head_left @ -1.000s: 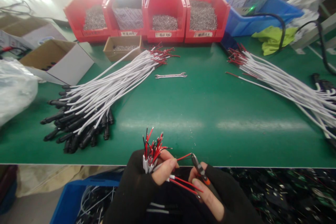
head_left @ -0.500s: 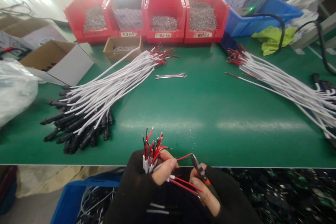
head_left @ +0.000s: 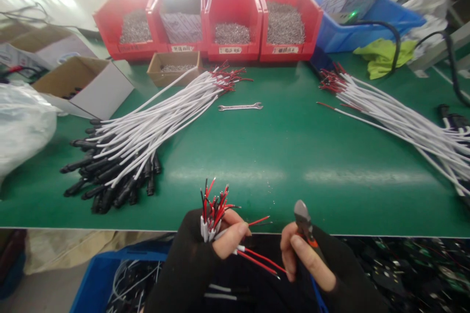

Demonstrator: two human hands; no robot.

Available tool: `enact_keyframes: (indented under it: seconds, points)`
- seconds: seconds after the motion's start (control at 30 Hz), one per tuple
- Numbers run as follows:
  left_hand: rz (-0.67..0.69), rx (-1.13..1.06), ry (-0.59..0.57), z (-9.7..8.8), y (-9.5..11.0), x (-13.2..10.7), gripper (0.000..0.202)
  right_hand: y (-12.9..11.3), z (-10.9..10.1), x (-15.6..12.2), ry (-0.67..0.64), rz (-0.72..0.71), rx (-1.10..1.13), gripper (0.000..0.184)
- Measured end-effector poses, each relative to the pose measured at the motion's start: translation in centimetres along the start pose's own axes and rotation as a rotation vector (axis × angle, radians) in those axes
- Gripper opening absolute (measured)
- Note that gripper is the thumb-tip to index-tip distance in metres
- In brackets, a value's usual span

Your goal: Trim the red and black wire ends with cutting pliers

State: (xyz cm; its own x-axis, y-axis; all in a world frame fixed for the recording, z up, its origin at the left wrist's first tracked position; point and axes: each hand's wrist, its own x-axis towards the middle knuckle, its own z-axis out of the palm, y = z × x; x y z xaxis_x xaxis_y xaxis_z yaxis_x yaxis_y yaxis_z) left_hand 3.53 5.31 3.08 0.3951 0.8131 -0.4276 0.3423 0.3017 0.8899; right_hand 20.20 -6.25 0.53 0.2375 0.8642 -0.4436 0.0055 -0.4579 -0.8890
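1. The left hand (head_left: 232,234) is at the near edge of the green table (head_left: 293,144), its fingers closed around a bunch of white cables (head_left: 206,231); thumb and forefinger pinch one cable end.
2. Red and black wires (head_left: 217,204) fan upward from the bunch, on the left of this hand. From the pinch, a red wire (head_left: 260,220) and a thin dark one point right.
3. Lower down, two more red wires (head_left: 259,262) slant toward the right hand (head_left: 307,254); whether one touches its fingertips, I cannot tell.
4. The right hand is curled around a pair of cutters (head_left: 303,217) with the head pointing up and away, apart from the wires. Whether the blades are parted is unclear.
5. A pile of white cables with black connectors (head_left: 157,127) lies on the left of the table; a second pile (head_left: 400,115) lies on the right.
6. A wrench (head_left: 240,106) lies between the piles, toward the far side.
7. Four red bins (head_left: 235,5) stand along the far side, a small cardboard box (head_left: 173,79) just in front of them.
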Motion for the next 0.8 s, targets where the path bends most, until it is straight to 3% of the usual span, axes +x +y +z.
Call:
enact_keyframes:
  seconds: [0.13,0.3,0.43,0.63,0.8]
  points:
    - [-0.059,0.017,-0.055,-0.5,0.1,-0.2,0.022,-1.5,-0.2,-0.5,-0.048,-0.024,-0.150,0.026]
    - [-0.050,0.038,-0.077,-0.7,0.0,-0.4,0.020,-2.5,-0.3,-0.6,-0.041,-0.027,-0.297,0.031]
    - [-0.050,0.026,-0.069,-0.5,0.0,-0.3,0.019,-1.3,-0.6,-0.8,0.010,-0.110,-0.358,0.034]
    - [-0.091,0.029,-0.053,-0.4,0.0,-0.1,0.018,0.8,-1.2,-1.5,0.098,-0.042,-0.440,0.035]
    - [-0.063,0.025,-0.056,-0.4,0.0,-0.3,0.019,1.6,-1.4,-1.7,0.090,-0.033,-0.435,0.036]
